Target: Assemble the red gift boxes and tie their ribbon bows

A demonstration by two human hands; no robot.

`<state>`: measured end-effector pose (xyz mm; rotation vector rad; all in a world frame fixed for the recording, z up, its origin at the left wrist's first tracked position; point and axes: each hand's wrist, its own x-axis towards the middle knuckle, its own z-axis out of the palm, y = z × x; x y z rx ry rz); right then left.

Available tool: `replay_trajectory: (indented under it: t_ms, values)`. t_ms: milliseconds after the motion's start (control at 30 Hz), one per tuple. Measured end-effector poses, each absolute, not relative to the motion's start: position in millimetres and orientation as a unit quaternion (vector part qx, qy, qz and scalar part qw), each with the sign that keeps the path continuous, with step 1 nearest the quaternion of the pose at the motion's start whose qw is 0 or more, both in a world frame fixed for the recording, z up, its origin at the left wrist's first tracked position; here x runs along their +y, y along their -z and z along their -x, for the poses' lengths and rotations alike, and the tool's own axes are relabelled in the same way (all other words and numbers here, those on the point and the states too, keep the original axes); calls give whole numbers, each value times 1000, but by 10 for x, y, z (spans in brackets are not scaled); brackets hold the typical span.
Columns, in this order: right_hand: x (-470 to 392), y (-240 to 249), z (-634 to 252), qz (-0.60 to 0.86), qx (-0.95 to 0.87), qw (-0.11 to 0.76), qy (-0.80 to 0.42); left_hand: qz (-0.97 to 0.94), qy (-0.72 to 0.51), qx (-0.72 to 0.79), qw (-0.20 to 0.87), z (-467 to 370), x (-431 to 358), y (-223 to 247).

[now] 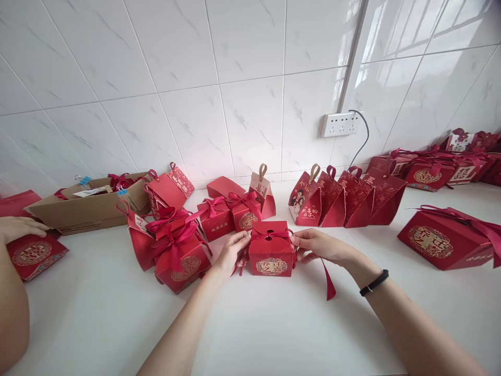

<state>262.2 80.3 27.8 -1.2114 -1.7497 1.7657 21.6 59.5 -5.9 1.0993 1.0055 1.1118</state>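
A small red gift box (271,261) with a gold round emblem stands upright on the white table, a thin red ribbon running across its top. My left hand (234,253) is closed on the ribbon at the box's left side, next to a twisted red cord. At the right side my right hand (317,244) pinches the ribbon, and its loose tail (329,282) hangs down to the table. Behind the box, two red boxes with bows (246,209) stand close together. A bigger cluster with a large bow (178,243) lies to the left.
Triangular red boxes (354,201) stand in a row behind right. A red box (434,237) sits at the right. Another person's hand (23,227) is at far left, near a cardboard box (97,211). A socket strip (340,125) is on the tiled wall.
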Motion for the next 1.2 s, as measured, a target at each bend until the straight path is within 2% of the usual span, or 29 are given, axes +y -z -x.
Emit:
replay_trajectory:
  t_ms: [267, 433, 533, 700, 900, 1000, 1200]
  values:
    - [802, -331, -2620, 439, -677, 218, -549, -509, -482, 436, 564, -235, 552, 29]
    - [761, -403, -2699, 316, -637, 366, -600, -538, -454, 430, 565, -316, 445, -66]
    - [720, -426, -2677, 279, -618, 445, -585, -558, -410, 425, 583, -389, 402, -101]
    - [685, -382, -2537, 307, -622, 468, -548, -561, -392, 433, 587, -427, 397, -129]
    - [635, -308, -2374, 380, -589, 544, -462, -550, -400, 427, 596, -418, 418, -132]
    - [597, -336, -2379, 377, -620, 543, -423, -530, -412, 428, 605, -406, 433, -125]
    - [567, -394, -2387, 338, -710, 479, -391, -527, -406, 433, 608, -363, 439, -129]
